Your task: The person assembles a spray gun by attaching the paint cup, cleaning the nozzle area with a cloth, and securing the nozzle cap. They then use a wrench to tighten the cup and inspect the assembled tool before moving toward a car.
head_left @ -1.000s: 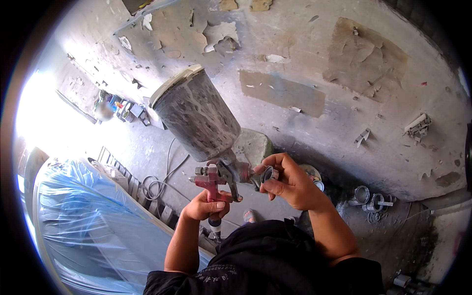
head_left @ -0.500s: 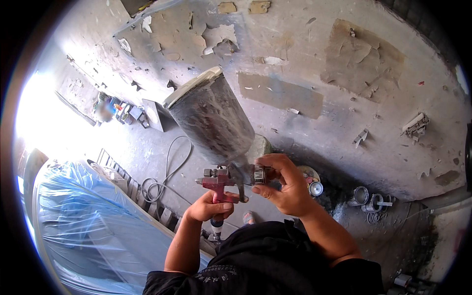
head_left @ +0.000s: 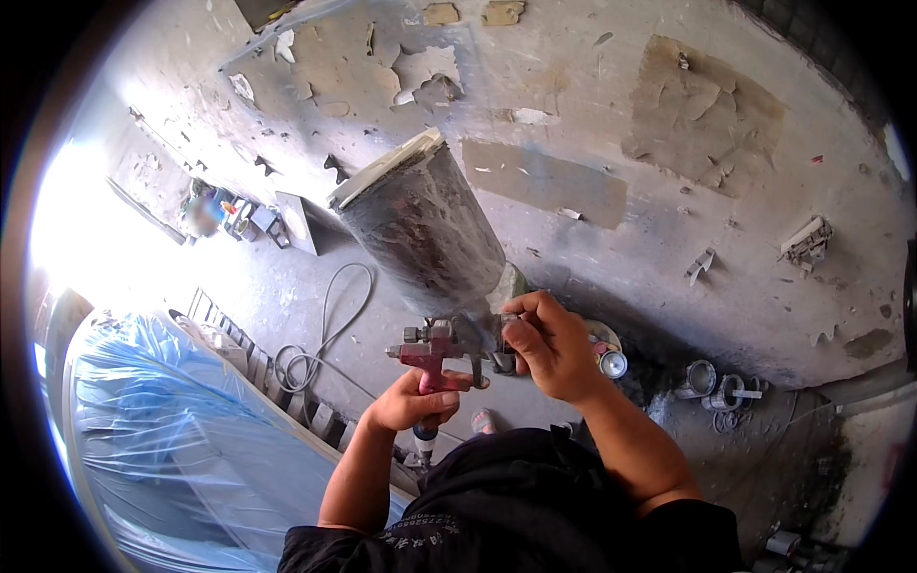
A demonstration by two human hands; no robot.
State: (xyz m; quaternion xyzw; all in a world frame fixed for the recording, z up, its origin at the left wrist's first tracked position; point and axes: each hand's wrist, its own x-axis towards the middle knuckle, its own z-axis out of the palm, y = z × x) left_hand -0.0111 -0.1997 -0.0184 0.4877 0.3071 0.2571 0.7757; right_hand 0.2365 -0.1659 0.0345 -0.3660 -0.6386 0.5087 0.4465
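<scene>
Gripped at its red handle by the left hand (head_left: 413,401) and steadied at the nozzle end by the closed right hand (head_left: 554,349), spray gun (head_left: 449,346) held chest-high, grey paint cup (head_left: 420,229) tilted upward, above stained concrete floor (head_left: 611,115), hose (head_left: 330,329) coiled beside blue plastic sheeting (head_left: 162,430).

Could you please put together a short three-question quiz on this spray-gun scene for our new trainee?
1. True or false: the left hand grips the handle of the red spray gun.
2. Which part does the right hand touch? A) the top lid of the paint cup, B) the front end of the gun under the cup, C) the hose on the floor.
3. Fill in: the grey paint cup sits ____ the gun body.

Key: 1 true. 2 B. 3 above; it tilts up and to the left. The coiled hose lies on the floor beyond, untouched.
</scene>
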